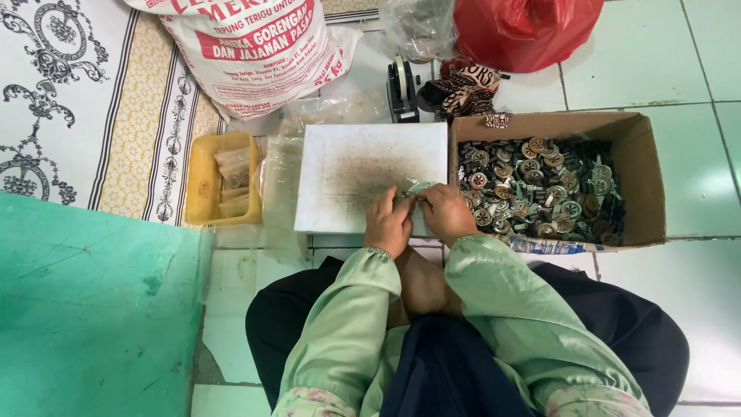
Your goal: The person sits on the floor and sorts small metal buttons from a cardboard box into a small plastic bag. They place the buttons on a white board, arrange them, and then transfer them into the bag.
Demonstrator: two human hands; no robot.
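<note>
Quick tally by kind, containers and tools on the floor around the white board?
Cardboard box of small pieces: 1
Yellow tray: 1
Tape dispenser: 1
Printed sack: 1
Red bag: 1
Total: 5
Both hands hold one small piece.

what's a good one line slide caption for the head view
Seated on a tiled floor, left hand and right hand hold a small trinket over a white board.

Left hand [388, 222] and right hand [446, 212] meet, fingers pinched together.
</note>
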